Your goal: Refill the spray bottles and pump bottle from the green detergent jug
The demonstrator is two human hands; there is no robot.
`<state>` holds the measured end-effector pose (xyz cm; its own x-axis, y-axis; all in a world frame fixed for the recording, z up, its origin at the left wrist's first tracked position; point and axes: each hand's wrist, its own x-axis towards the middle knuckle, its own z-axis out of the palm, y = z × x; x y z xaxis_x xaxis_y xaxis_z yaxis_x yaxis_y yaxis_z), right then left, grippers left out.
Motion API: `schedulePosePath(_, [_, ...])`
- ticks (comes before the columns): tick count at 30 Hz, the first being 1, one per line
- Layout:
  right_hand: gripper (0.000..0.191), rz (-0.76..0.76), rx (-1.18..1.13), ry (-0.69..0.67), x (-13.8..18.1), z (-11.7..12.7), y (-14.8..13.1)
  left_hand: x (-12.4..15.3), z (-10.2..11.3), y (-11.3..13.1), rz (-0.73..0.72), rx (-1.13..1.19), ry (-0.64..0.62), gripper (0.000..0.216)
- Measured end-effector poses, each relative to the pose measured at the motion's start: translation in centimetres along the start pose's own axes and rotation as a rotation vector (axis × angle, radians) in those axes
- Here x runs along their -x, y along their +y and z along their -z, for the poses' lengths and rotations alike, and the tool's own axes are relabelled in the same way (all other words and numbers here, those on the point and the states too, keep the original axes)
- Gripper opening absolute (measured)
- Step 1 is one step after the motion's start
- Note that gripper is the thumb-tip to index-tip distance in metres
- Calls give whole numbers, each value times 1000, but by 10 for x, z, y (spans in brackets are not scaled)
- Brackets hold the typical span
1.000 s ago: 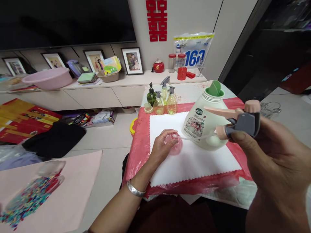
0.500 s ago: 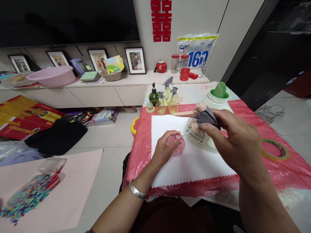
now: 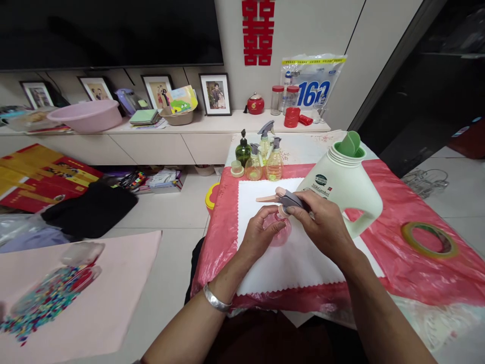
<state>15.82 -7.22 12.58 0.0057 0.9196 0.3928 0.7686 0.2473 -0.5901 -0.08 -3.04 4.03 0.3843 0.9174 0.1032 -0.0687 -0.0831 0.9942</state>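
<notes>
My left hand [image 3: 261,231] is wrapped round a small clear pink bottle [image 3: 280,236], which stands upright on a white scallop-edged sheet [image 3: 303,270]. In my right hand [image 3: 322,222] is a grey and peach spray head [image 3: 290,198], its collar at the bottle's mouth and its trigger pointing left. The dip tube no longer shows outside the bottle. Whether the collar's threads have caught, I cannot tell. Just behind my right hand stands a large pale green jug [image 3: 337,177] with a green scoop or cup [image 3: 349,144] in its opening.
Several yellowish spray bottles [image 3: 275,167] and a dark green pump bottle [image 3: 243,150] stand at the table's far left. A tape roll [image 3: 429,239] lies on the red plastic cover [image 3: 394,275] at right. Colourful small pieces [image 3: 45,303] lie on a pink surface, lower left.
My right hand has brought the spray head left and down onto the bottle's mouth, and its tube has gone inside. My left hand keeps its hold on the bottle.
</notes>
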Motion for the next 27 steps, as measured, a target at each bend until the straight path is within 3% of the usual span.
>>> schedulePosePath(15, [21,54,-49,-94,-3,-9,-6,0,-1,-8,61,73,18,38])
schedulePosePath(27, [26,27,2,-95,-2,-17,-4,2,-3,-10,68,168,-4,39])
